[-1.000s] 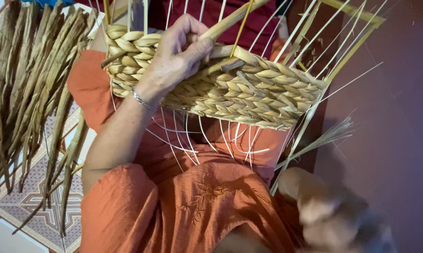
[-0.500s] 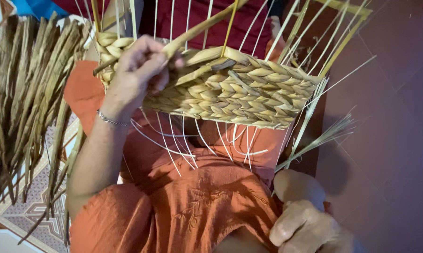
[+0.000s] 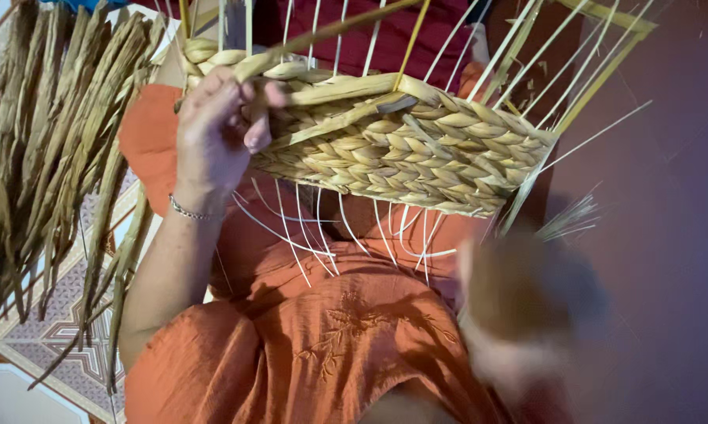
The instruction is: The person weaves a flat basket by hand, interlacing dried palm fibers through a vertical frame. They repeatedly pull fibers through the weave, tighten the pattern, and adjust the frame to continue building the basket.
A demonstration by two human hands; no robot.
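A half-woven basket (image 3: 417,149) of braided straw-coloured strands rests on my lap, with thin pale ribs sticking out above and below it. My left hand (image 3: 217,129) is at its left end, fingers closed on a flat straw strand (image 3: 330,31) that runs up to the right across the ribs. A thin bracelet sits on that wrist. My right hand (image 3: 519,306) is low on the right, below the basket and apart from it. It is too blurred by motion to show its fingers or whether it holds anything.
A thick bundle of dried weaving strands (image 3: 56,141) lies on the left over patterned floor tiles (image 3: 32,353). My orange garment (image 3: 330,345) fills the lower middle. A dark reddish floor (image 3: 668,235) is on the right.
My left hand has slid leftward along the basket's upper edge with the strand in it. My right hand has risen from the lower right corner and is now blurred.
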